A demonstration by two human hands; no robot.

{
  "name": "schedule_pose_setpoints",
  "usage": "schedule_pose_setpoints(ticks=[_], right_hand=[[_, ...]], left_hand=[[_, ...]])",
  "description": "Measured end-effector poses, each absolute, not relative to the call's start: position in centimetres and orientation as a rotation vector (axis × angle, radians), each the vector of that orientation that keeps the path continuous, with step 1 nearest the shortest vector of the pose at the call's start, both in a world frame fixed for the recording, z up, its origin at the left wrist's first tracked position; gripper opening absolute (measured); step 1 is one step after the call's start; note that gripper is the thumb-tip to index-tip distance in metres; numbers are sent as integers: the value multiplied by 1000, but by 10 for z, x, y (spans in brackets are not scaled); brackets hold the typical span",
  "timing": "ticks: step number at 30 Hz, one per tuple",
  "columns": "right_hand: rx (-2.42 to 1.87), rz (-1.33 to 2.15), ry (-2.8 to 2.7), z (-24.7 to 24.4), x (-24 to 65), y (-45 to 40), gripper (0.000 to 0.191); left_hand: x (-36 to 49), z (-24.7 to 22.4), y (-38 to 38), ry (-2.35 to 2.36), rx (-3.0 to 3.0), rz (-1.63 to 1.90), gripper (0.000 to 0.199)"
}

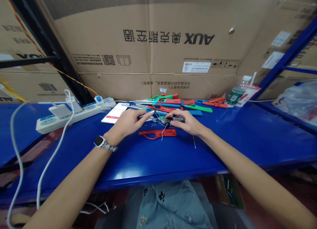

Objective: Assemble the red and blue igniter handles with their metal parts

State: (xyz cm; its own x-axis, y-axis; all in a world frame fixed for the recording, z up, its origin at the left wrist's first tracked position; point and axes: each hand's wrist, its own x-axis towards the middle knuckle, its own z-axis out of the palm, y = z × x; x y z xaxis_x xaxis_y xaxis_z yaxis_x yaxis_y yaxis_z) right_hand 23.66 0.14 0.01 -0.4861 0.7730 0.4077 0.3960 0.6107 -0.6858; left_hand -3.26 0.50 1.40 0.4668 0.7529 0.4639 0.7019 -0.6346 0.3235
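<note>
My left hand (131, 122), with a watch (99, 142) on its wrist, is closed in a pinch over the blue table. A thin dark piece shows at its fingers, too small to name. Opposite it, my right hand (185, 122) pinches a small dark part with thin wires (168, 125). A white wire (163, 131) hangs down across a red lighter shell half (158, 133), which lies just below both hands. Behind the hands is a pile of long-nosed lighters and their shells, among them a red shell (162, 108), a green shell (199, 108) and a blue shell (195, 113).
A phone (115, 113) with a lit screen lies left of the pile. Farther left is a white power strip (79, 113) with plugs and cables. A bottle (236, 93) and a cup (249, 92) stand at the back right. A large carton (160, 57) closes off the back.
</note>
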Motion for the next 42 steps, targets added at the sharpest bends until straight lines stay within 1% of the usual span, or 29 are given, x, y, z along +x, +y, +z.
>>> schedule_pose_setpoints(ticks=[4, 6, 9, 11, 14, 17, 21, 24, 32, 36, 39, 40, 42], right_hand=[[-993, 680, -2068, -7, 232, -5, 17], [-989, 587, -2110, -12, 232, -4, 15], [-1043, 395, -2193, -18, 231, 0, 29], [-1124, 308, -2191, -20, 230, 1, 31], [-1202, 260, -2185, -21, 229, 1, 25], [-1185, 284, -2246, -21, 228, 1, 19], [-1199, 272, -2290, -22, 226, 4, 18], [-1241, 225, -2311, -23, 224, 7, 14], [-1317, 9, -2330, -23, 222, 21, 11], [-1321, 26, -2302, -25, 223, 24, 13], [-1306, 84, -2277, -21, 227, 17, 7], [-1283, 107, -2277, -19, 228, 13, 11], [-1213, 159, -2294, -15, 228, 6, 28]], left_hand=[[-33, 14, 4, 1260, 2591, 900, 55], [-33, 14, 3, 1250, 2583, 901, 54], [-33, 15, 1, 1253, 2566, 916, 53], [-32, 16, 1, 1246, 2549, 928, 52], [-32, 16, 0, 1234, 2534, 949, 52], [-31, 15, 0, 1230, 2533, 975, 52], [-31, 15, 0, 1225, 2528, 994, 52], [-31, 14, 1, 1228, 2532, 1010, 51], [-30, 15, 0, 1175, 2538, 1077, 51], [-32, 15, 0, 1162, 2531, 1073, 51], [-34, 15, 0, 1161, 2522, 1072, 51], [-34, 16, 0, 1160, 2518, 1071, 51], [-33, 16, -1, 1158, 2510, 1077, 51]])
